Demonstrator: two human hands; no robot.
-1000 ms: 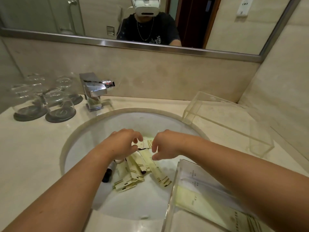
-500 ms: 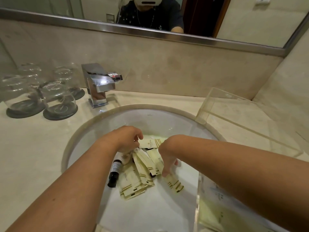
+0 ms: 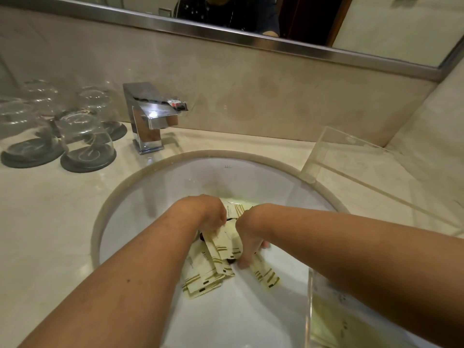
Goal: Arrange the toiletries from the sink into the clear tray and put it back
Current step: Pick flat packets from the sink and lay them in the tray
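Several cream sachets with gold stripes lie piled at the bottom of the white round sink. Both my hands are down in the basin on the pile. My left hand is curled over the far end of the sachets. My right hand points fingers down and closes around the same bundle from the right. Small dark parts of a bottle peek out under the sachets; the rest of it is hidden. The clear tray stands at the sink's near right edge with pale packets inside.
A chrome faucet stands behind the sink at the left. Upturned glasses on dark coasters sit on the counter at the far left. A clear acrylic stand occupies the counter at the right, by the wall. A mirror runs along the back.
Both hands have dropped deeper into the sink and closed on the sachet pile, bunching it together. The dark bottle at the left of the pile is now mostly covered.
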